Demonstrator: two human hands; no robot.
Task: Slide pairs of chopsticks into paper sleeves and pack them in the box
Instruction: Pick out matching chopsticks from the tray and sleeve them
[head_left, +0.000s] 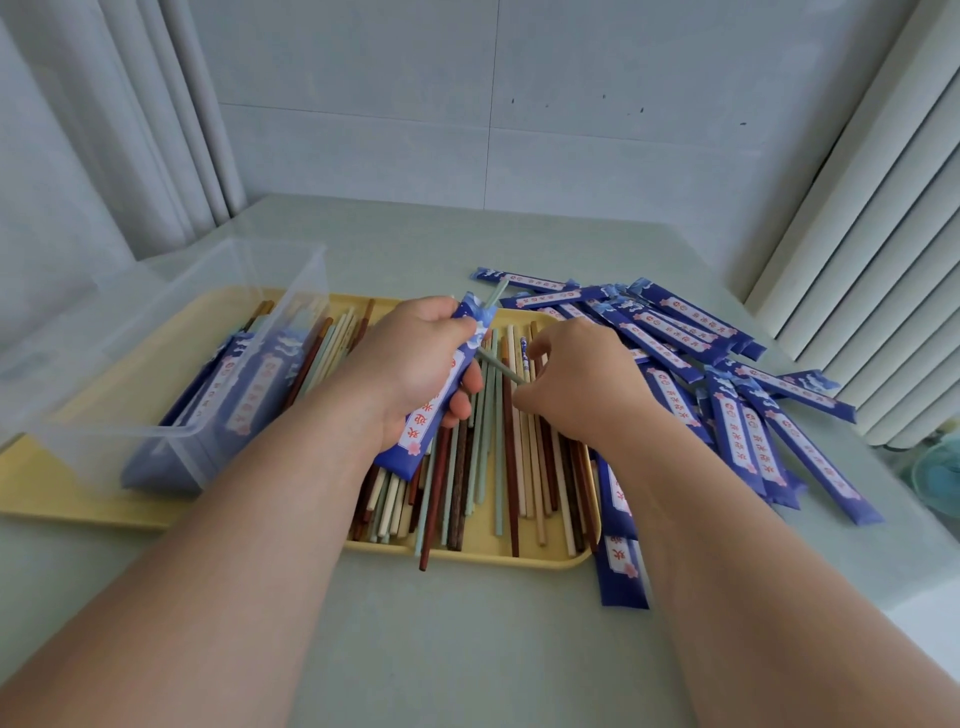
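The left hand (415, 358) is clenched round a blue paper sleeve (423, 434); beyond its fingers one pale green chopstick (496, 293) sticks out of the sleeve's far end. Just right of that grip the right hand (576, 384) pinches a second green chopstick (498, 366), free end pointing toward the left hand. Beneath both, loose chopsticks (498, 467) (brown, cream, green) crowd the yellow tray (519, 561). Left of the grip stands the clear box (156, 364) holding packed sleeves (244, 395); to the right, a heap of blue sleeves (727, 374) sprawls on the table (467, 649).
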